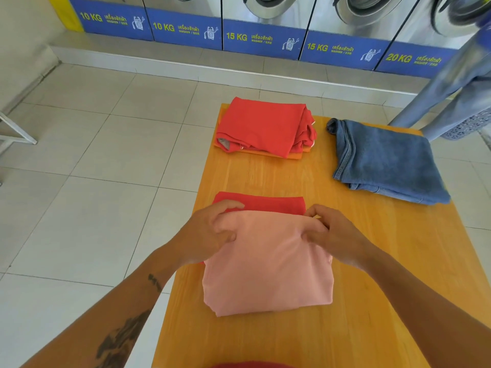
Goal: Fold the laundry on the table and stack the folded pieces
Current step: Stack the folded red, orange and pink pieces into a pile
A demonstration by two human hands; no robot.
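Note:
A folded pink garment (268, 266) lies at the near middle of the wooden table (372, 261), on top of a folded red piece (261, 202) whose far edge shows beyond it. My left hand (210, 231) grips the pink garment's far left corner. My right hand (332, 235) pinches its far right corner. At the far left end of the table sits a folded red garment (261, 126) on an orange piece (295, 155). Folded blue jeans (385, 160) lie at the far right.
A person in light jeans (451, 88) stands past the table's far right corner beside a perforated basket (470, 126). Washing machines with blue labels (263, 38) line the back wall. White floor tiles (93, 181) spread to the left. A metal frame (16, 128) stands at far left.

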